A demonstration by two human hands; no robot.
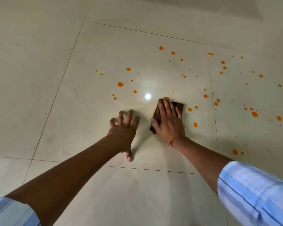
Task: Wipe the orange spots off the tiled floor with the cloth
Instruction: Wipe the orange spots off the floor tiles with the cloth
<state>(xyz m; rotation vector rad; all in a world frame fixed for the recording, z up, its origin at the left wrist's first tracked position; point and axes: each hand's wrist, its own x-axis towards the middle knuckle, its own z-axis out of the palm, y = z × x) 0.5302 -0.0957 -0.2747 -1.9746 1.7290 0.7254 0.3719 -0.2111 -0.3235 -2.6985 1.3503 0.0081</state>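
Orange spots (120,84) lie scattered over the glossy cream tiled floor (91,51), mostly ahead and to the right, with several more on the tile at the right (254,114). A dark brown folded cloth (179,106) lies flat on the floor in the middle. My right hand (167,119) presses down on it, fingers stretched forward, their tips at an orange spot (166,98) at the cloth's far edge. My left hand (123,129) rests flat on the bare tile to the left of the cloth, fingers spread, holding nothing.
A ceiling light's bright reflection (147,96) shines on the tile just left of the cloth. Thin grout lines (55,93) divide the large tiles. My light blue sleeves (255,193) are rolled up above both forearms.
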